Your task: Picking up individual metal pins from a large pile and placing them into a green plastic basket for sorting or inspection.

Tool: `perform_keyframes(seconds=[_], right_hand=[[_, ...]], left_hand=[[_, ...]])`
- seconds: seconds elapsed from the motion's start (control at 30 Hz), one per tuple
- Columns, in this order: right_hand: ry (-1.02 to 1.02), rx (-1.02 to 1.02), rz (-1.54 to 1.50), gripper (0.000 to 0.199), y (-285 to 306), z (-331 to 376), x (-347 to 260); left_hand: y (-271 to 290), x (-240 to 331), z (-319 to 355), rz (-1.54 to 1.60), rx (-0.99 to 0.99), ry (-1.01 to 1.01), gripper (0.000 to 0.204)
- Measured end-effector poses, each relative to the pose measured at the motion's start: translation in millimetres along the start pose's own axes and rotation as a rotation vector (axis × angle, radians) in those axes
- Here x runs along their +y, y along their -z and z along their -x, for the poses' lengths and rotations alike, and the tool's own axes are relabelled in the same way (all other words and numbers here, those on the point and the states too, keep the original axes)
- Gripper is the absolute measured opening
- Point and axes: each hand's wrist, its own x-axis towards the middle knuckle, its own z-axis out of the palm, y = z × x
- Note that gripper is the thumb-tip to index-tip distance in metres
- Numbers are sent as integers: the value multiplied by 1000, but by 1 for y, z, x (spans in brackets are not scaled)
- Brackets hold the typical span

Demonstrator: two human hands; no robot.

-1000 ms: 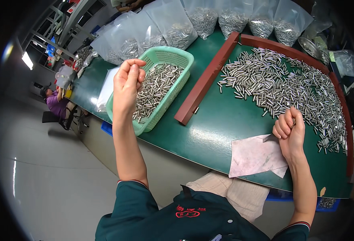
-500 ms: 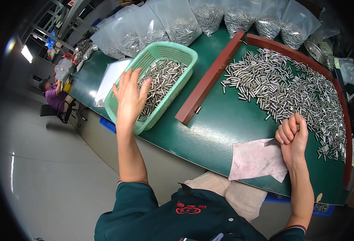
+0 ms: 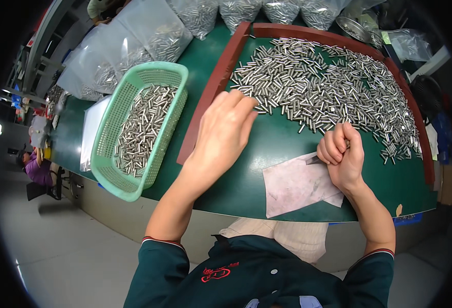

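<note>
On the left, a pale green mesh basket [image 3: 165, 132] stands on the green table [image 3: 236, 179], its long side running from near left to far right, with a heap of metal pins [image 3: 146, 126] inside; clear bags [image 3: 128, 51] stand beyond it; a red-brown bar [image 3: 217, 82], slanting much the same way, comes next; the left hand [image 3: 225, 123] hangs across that bar's near part, fingers bunched and bent downward, blurred, so one cannot tell whether they grip anything; its fingertips point far and right, at the left end of the loose pins [image 3: 313, 82], which spread across the far right at mixed angles, with no shared long axis; the left hand is nearer that end; a stained pale cloth [image 3: 292, 185] lies between the hands, toward the near edge; the right hand [image 3: 343, 154], fingers curled into the palm, is nearer the spread's middle; its contents are hidden.
</note>
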Motion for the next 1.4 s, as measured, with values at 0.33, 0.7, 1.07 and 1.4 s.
perform_keyframes(seconds=[0.33,0.7,1.07,1.4], right_hand=[[-75,35,-33,38,7,-5,-5],[-105,15,-28,37,8,-6,-6],[-73,-13,-29,36,9,-3,-5],[-73,-28,-14,38,7,-3,-5]], left_hand=[[-90,6,-47,66,-85,-118,42],[-126,4,-53,-79,-304,-158,57],[-93,17,-3,-121,-354,-106,56],[-78,28,20,-64,-429,-21,58]])
